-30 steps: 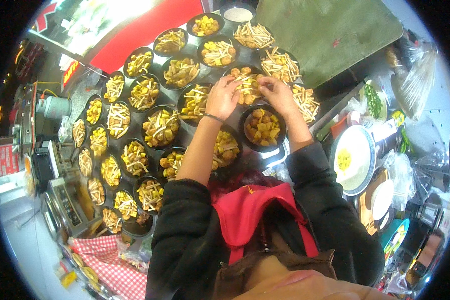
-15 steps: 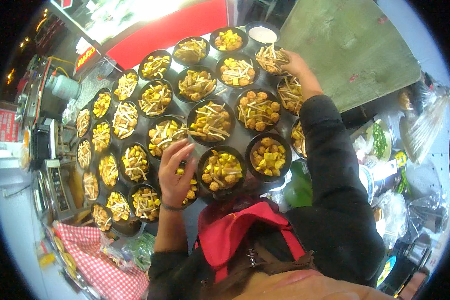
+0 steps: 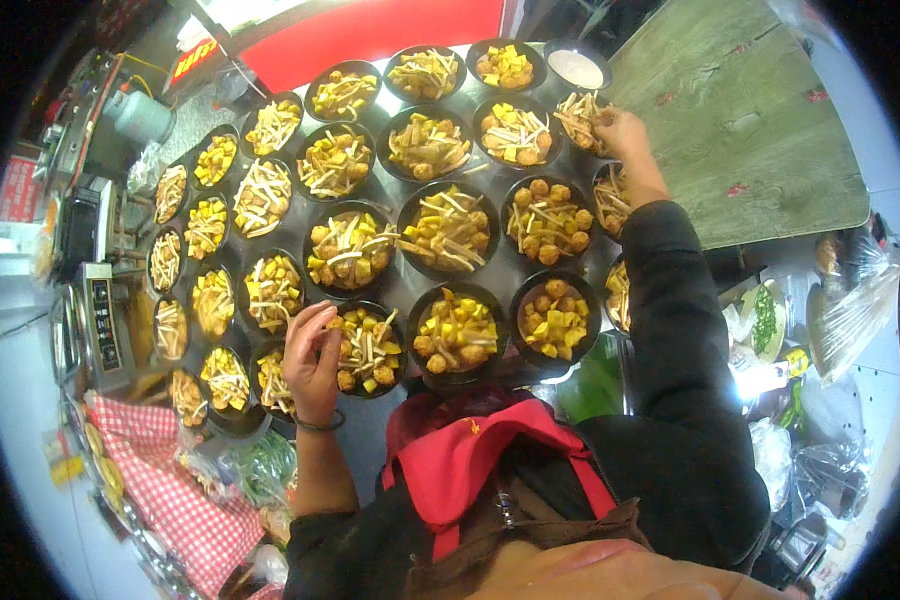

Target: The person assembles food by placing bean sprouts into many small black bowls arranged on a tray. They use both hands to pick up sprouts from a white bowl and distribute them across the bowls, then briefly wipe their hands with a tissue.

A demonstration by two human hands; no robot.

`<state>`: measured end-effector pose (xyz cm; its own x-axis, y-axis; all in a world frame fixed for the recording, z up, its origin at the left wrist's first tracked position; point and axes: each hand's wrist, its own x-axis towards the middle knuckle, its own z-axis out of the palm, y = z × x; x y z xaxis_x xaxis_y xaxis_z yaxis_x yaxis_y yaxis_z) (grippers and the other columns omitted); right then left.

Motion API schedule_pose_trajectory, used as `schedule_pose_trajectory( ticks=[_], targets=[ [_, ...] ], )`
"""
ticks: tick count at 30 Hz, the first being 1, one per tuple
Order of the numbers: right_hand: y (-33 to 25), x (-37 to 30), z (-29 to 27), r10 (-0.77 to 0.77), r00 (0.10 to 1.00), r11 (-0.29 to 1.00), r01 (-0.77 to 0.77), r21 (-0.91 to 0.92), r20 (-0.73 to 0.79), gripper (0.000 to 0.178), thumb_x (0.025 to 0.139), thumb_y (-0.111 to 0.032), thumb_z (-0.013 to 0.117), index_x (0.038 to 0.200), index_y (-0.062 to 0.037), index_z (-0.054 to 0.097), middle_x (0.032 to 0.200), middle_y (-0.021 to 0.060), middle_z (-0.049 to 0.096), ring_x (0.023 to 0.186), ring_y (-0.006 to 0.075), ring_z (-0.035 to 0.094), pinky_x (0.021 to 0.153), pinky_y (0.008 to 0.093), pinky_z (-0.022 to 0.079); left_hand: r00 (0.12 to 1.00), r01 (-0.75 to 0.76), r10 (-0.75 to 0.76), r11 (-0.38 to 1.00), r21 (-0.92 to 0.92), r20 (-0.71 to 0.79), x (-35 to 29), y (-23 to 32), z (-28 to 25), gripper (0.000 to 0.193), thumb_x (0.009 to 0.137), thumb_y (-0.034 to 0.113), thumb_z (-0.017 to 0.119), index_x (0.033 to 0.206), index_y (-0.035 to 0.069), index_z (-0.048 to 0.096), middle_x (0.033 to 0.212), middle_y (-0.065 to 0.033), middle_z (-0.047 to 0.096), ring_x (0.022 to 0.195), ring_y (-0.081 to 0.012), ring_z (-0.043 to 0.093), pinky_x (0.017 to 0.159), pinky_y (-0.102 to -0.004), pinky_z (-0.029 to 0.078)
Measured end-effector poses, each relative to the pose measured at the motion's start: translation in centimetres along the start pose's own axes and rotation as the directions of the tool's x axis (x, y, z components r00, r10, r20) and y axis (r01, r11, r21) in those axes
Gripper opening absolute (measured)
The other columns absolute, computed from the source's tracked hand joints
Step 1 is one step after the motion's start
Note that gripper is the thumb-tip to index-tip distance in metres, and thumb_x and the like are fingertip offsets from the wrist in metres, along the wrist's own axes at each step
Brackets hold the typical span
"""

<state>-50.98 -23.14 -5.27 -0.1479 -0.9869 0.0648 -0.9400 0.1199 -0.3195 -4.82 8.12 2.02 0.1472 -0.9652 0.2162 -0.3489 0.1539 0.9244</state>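
Rows of black bowls hold pale strips, yellow cubes and browned balls of food. My right hand (image 3: 625,142) reaches out to the far right, its fingers closed at the food in a bowl (image 3: 580,122); what they grip is hidden. My left hand (image 3: 313,362) is at the left rim of a near bowl (image 3: 372,352), thumb and fingers curled together. Whether a piece of food is between its fingertips I cannot make out. Next to my right hand's bowl is a black bowl of white contents (image 3: 576,69). Another near bowl (image 3: 457,337) stands right of my left hand's bowl.
A greenish board (image 3: 735,120) lies at the far right. A red panel (image 3: 370,40) runs along the back. At left are a gas cylinder (image 3: 140,116) and a red checked cloth (image 3: 160,480). Plastic bags (image 3: 855,310) and chopped greens (image 3: 767,322) lie at right.
My left hand has moved left and down off the bowls to a near bowl's left rim, its fingers drawn together. My right hand stays at the far right bowl. The view has shifted.
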Motion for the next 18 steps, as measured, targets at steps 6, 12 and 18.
schedule_pose_trajectory(
  ticks=[6, 12, 18],
  targets=[
    [0.3, 0.1, -0.6, 0.06, 0.996, 0.997, -0.058, 0.044, -0.061, 0.035, 0.069, -0.031, 0.065, 0.098, -0.0118, 0.067, 0.09, 0.0127, 0.066, 0.084, 0.0277, 0.063, 0.075, 0.0351, 0.049, 1.0, 0.023, -0.023, 0.999, -0.041, -0.002, 0.1, -0.7, -0.3, 0.024, 0.083, -0.005, 0.056, 0.106, 0.0, 0.06, 0.115, -0.0124, 0.053, 0.101, -0.017, 0.055, 0.078, -0.0251, 0.048],
    [0.1, 0.1, -2.4, 0.232, 0.971, 0.847, -0.229, 0.48, 0.055, 0.025, 0.069, -0.019, 0.07, 0.092, -0.0096, 0.069, 0.077, 0.0034, 0.066, 0.065, 0.0077, 0.06, 0.062, 0.023, 0.046, 1.0, 0.027, -0.028, 0.997, -0.071, -0.008, -0.1, -1.4, -0.9, 0.024, 0.084, -0.004, 0.055, 0.107, 0.0, 0.059, 0.116, -0.0123, 0.053, 0.103, -0.0181, 0.055, 0.082, -0.0274, 0.048],
    [-4.0, -2.2, -3.9, 0.057, 0.998, 0.769, -0.055, 0.637, 0.018, 0.024, 0.074, -0.021, 0.069, 0.093, -0.0062, 0.068, 0.075, 0.0011, 0.065, 0.062, 0.0069, 0.058, 0.057, 0.0217, 0.044, 0.999, 0.042, -0.048, 0.977, -0.208, -0.024, 0.0, -1.7, -1.5, 0.024, 0.084, -0.004, 0.055, 0.107, 0.0, 0.06, 0.115, -0.0131, 0.052, 0.103, -0.0173, 0.054, 0.08, -0.0249, 0.048]
  ],
)
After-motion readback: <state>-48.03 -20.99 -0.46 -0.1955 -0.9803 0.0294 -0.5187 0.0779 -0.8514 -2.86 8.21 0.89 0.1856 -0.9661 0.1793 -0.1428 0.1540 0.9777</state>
